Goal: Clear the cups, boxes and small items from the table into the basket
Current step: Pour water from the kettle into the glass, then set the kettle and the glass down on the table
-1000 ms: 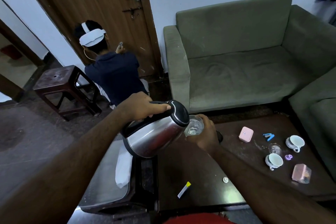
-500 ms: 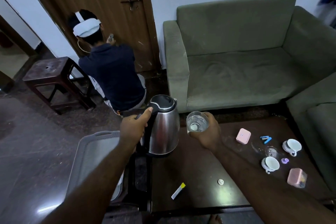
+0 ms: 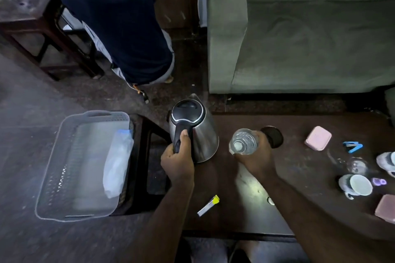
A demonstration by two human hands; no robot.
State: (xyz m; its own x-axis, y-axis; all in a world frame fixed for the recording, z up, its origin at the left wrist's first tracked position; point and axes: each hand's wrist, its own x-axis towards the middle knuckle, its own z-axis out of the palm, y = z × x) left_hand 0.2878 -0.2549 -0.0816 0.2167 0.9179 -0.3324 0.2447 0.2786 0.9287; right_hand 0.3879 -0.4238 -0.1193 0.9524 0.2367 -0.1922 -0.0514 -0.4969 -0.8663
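My left hand [image 3: 178, 161] grips the black handle of a steel kettle [image 3: 199, 132] that stands upright at the dark table's [image 3: 299, 205] left end. My right hand [image 3: 257, 159] holds a clear glass [image 3: 242, 142] with water in it just above the table. A grey basket [image 3: 62, 164] sits on the floor to the left with a clear bag [image 3: 117, 162] inside. On the right of the table lie a pink box [image 3: 317, 141], a blue clip [image 3: 352, 146], an empty glass [image 3: 357, 165], two white cups [image 3: 358, 184] [image 3: 386, 161], a purple item [image 3: 378, 181] and another pink box [image 3: 385, 208].
A black round base [image 3: 274, 135] sits behind my right hand. A sachet with a yellow end [image 3: 208, 205] and a small white cap [image 3: 270, 200] lie near the front edge. A green sofa [image 3: 299, 38] stands behind the table. A person in dark blue [image 3: 115, 19] crouches by a wooden stool [image 3: 32, 19].
The kettle went from tilted over the glass to upright, then down onto the table's left end. The view tipped downward. My right hand kept the glass.
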